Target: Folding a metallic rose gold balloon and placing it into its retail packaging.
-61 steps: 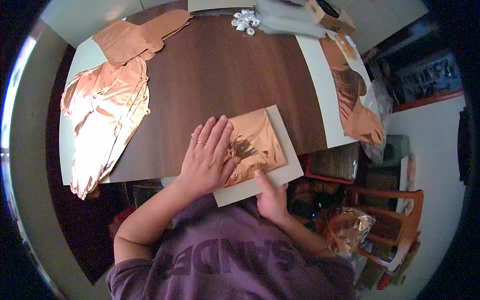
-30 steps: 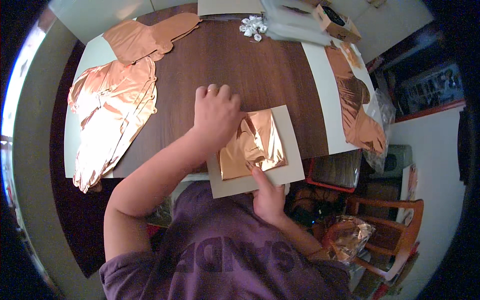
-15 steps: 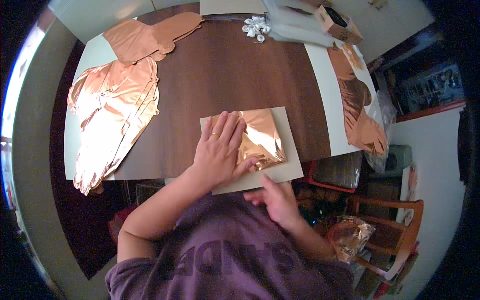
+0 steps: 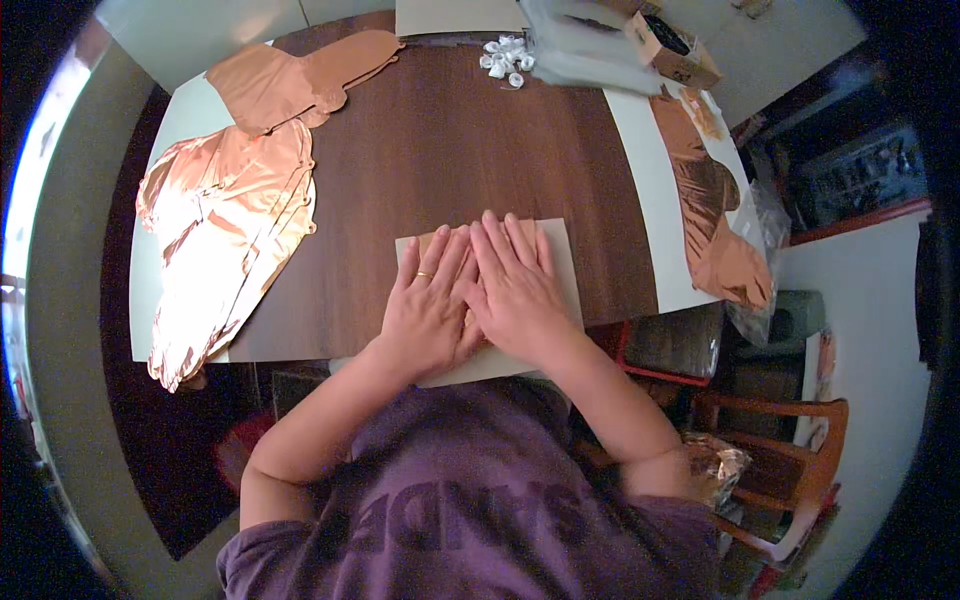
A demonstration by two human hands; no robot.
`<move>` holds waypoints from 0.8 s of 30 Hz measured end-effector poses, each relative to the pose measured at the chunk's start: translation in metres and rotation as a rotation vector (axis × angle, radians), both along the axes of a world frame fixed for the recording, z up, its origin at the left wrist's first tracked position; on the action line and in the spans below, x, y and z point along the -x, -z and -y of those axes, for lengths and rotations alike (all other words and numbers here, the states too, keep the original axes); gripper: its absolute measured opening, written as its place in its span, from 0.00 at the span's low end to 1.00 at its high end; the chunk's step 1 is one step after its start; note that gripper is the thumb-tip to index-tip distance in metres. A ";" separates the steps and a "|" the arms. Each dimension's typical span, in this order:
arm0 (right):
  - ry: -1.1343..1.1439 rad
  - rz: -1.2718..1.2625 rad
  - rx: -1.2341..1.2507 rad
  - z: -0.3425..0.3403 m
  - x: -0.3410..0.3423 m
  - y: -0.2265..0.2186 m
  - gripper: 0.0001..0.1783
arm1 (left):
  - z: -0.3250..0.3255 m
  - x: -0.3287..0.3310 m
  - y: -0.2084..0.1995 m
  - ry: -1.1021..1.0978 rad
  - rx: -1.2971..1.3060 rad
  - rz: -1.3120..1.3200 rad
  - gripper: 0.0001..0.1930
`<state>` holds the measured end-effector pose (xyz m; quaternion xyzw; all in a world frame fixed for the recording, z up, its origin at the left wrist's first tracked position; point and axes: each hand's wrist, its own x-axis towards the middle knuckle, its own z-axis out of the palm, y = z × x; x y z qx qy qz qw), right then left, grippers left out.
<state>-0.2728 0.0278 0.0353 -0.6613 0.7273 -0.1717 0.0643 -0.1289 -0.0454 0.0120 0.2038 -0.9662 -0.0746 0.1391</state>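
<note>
A folded sheet of copper-coloured foil (image 4: 526,230), which looks like a flattened foil balloon, lies on a pale cardboard sheet (image 4: 567,290) at the table's near edge. My left hand (image 4: 432,300) is pressed flat on its left part, fingers stretched forward. Beside it my right hand (image 4: 522,295) lies flat on the right part, its thumb side touching the left hand. Both hands hide most of the foil. Larger flat copper foil balloons lie at the left: a shiny stack (image 4: 235,230) and a duller one (image 4: 290,80) behind it.
Another copper foil balloon (image 4: 705,200) lies along the table's right edge. At the back are small white rolls (image 4: 507,60), clear plastic bags (image 4: 590,50) and a small cardboard box (image 4: 675,50). A wooden chair (image 4: 825,450) stands at the lower right.
My right hand has come up from the cardboard's near edge and now lies flat on the foil beside my left hand. The cardboard has shifted slightly left.
</note>
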 end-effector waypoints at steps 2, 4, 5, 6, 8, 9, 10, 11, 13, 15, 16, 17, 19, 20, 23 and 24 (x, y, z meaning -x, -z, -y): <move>0.031 -0.008 -0.025 -0.006 -0.001 0.003 0.38 | -0.001 -0.002 -0.001 0.004 -0.002 -0.008 0.38; 0.061 -0.067 -0.061 -0.011 0.001 0.007 0.41 | -0.002 -0.004 -0.003 0.007 -0.010 -0.015 0.38; 0.062 -0.066 -0.064 -0.012 0.002 0.008 0.41 | -0.001 -0.004 -0.006 0.011 -0.020 0.023 0.38; 0.062 -0.122 -0.072 -0.014 0.002 0.009 0.40 | 0.000 -0.004 -0.008 0.015 -0.031 0.060 0.38; 0.063 -0.175 -0.085 -0.015 0.003 0.011 0.39 | 0.000 -0.005 -0.008 0.014 -0.045 0.033 0.38; 0.067 -0.179 -0.070 -0.015 0.003 0.011 0.40 | 0.000 -0.005 -0.008 0.012 -0.056 0.006 0.39; 0.071 -0.183 -0.053 -0.015 0.004 0.012 0.42 | 0.001 -0.006 -0.009 0.013 -0.059 0.007 0.39; 0.070 -0.181 -0.056 -0.015 0.003 0.011 0.42 | 0.001 -0.006 -0.011 0.009 -0.052 0.024 0.39; 0.076 -0.166 -0.064 -0.014 0.003 0.008 0.42 | 0.002 -0.009 -0.013 0.004 -0.045 0.042 0.40; 0.079 -0.167 -0.056 -0.014 0.003 0.009 0.42 | 0.004 -0.016 -0.013 -0.002 -0.065 0.041 0.41; 0.082 -0.168 -0.049 -0.014 0.002 0.009 0.43 | 0.006 -0.020 -0.010 -0.002 -0.022 0.047 0.43; 0.080 -0.166 -0.048 -0.014 0.002 0.008 0.43 | 0.007 -0.023 -0.010 -0.004 -0.021 0.048 0.43; 0.096 -0.171 -0.059 -0.014 0.002 0.005 0.43 | 0.007 -0.029 -0.014 -0.046 -0.050 0.063 0.44; 0.093 -0.170 -0.057 -0.014 0.002 0.004 0.43 | 0.009 -0.034 -0.019 -0.044 -0.068 0.075 0.46; 0.092 -0.177 -0.086 -0.014 0.001 0.002 0.43 | 0.018 -0.041 -0.023 0.007 -0.097 0.087 0.44; 0.094 -0.179 -0.085 -0.014 0.001 0.003 0.43 | 0.023 -0.043 -0.027 0.003 -0.092 0.087 0.44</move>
